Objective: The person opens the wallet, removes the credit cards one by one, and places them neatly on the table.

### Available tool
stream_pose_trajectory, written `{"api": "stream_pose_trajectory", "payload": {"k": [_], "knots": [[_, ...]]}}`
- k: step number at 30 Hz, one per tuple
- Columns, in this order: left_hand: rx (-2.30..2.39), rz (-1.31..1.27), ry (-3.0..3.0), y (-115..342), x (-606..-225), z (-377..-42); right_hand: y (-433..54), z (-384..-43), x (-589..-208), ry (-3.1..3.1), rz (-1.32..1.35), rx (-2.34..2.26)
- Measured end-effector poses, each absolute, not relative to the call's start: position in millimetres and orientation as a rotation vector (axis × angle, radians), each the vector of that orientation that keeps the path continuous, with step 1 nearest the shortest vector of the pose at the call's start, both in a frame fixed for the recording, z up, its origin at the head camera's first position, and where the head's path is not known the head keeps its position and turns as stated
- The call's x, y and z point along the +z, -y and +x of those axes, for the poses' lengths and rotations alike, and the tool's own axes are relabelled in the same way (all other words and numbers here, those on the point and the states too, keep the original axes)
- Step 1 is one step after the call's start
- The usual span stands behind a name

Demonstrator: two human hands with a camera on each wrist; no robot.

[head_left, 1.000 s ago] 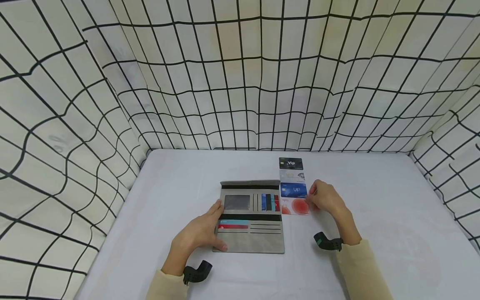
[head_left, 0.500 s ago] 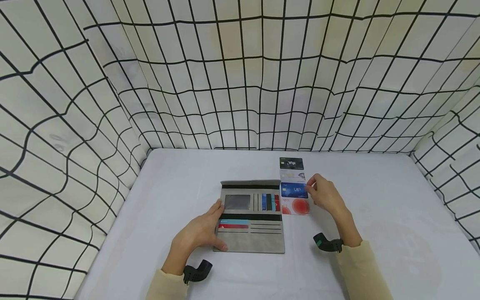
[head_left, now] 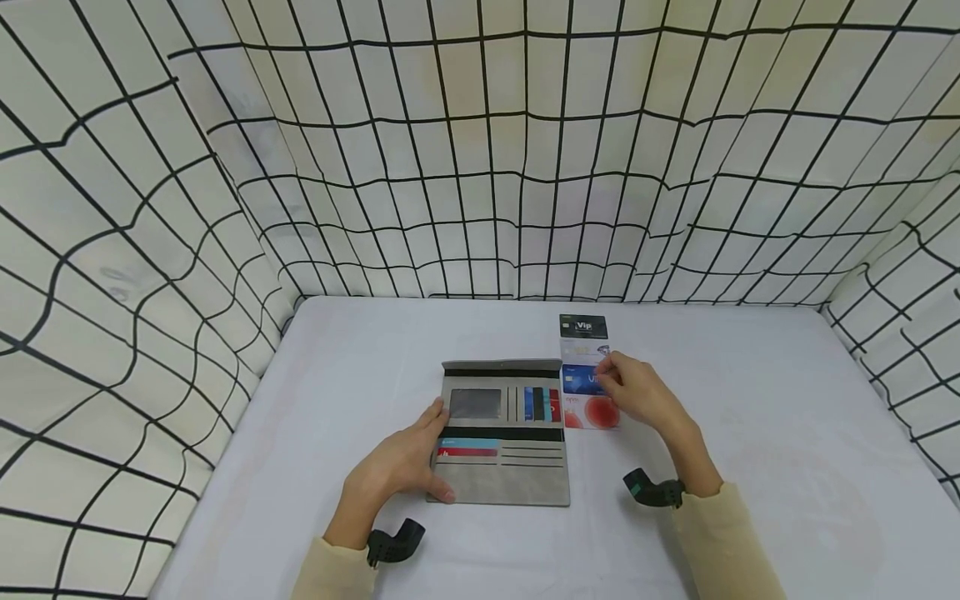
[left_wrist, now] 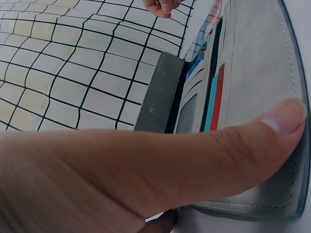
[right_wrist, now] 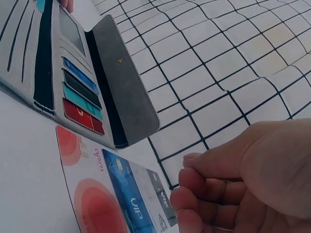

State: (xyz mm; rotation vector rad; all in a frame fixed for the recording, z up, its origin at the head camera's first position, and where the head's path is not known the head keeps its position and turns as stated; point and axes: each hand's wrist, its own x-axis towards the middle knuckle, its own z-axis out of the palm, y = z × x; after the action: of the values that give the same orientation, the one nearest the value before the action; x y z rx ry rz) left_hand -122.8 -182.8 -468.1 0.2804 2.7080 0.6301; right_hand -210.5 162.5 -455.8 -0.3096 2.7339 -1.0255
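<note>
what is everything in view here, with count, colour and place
white flat tabletop: one, white, foreground
netted backdrop: one, white with black grid, behind and beside tabletop
open grey rectangular wallet: one, grey, on tabletop
clear rectangular window: one, greyish, wallet's upper left
upper slotted cards: four, blue, black, teal, red, wallet's upper right
lower slotted cards: two, light blue, red, wallet's lower left
black rectangular card: one, black, loose column's far end
pale card: one, pale grey, next nearer
blue VIP card: one, blue, third along
white red-circled card: one, white and red, nearest end
beige sleeves: two, beige, on forearms
black curved devices: two, black, on wrists
left hand: one, on wallet's left edge
right hand: one, over blue VIP card
</note>
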Motion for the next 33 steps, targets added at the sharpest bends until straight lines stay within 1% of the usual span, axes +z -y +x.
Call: {"api": "stream_pose_trajectory", "payload": {"k": [16,33], "knots": [[0.628,0.267,-2.697,182,-466,-123,-135,-198,-450,-2.786,-0.446,-1.063],[0.614,0.278,-2.712,183,-467,-122,-86,-177,-462,-2.766,-0.554,-1.155]]}}
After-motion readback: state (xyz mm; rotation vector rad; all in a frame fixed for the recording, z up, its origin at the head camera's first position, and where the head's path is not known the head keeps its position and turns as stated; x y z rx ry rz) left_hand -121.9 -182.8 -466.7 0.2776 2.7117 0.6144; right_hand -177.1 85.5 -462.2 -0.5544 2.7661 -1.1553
